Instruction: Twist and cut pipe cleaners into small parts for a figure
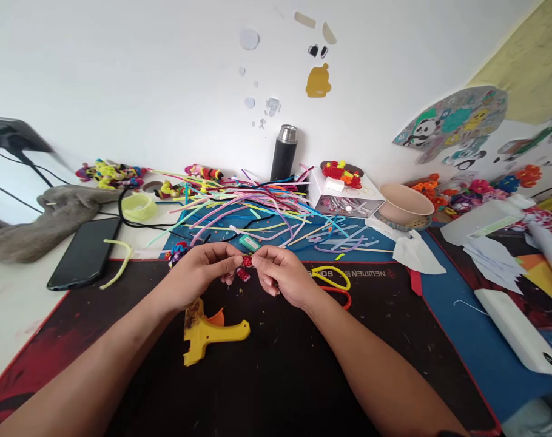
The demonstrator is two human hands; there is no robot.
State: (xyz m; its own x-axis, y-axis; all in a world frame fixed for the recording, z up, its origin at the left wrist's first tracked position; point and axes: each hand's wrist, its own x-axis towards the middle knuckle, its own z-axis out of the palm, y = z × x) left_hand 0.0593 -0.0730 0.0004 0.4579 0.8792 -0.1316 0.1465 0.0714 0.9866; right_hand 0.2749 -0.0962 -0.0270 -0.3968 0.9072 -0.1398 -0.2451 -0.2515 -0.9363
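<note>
Both my hands meet above the black mat. My left hand pinches one side of a small twisted red pipe cleaner piece, and the thumb and fingers of my right hand close on its other side. Part of the piece hangs down between the fingertips; the rest is hidden by them. Below my left hand lies a yellow hot glue gun with an orange trigger. Scissors with yellow and red handles lie beside my right hand, partly covered by it. A green-and-white eraser-like block sits just behind the fingertips.
Loose pipe cleaners spread behind the hands. At the back stand a black thermos and a white box. Left are a phone and a yellow-green tape roll; right, a beige bowl and a white power bank.
</note>
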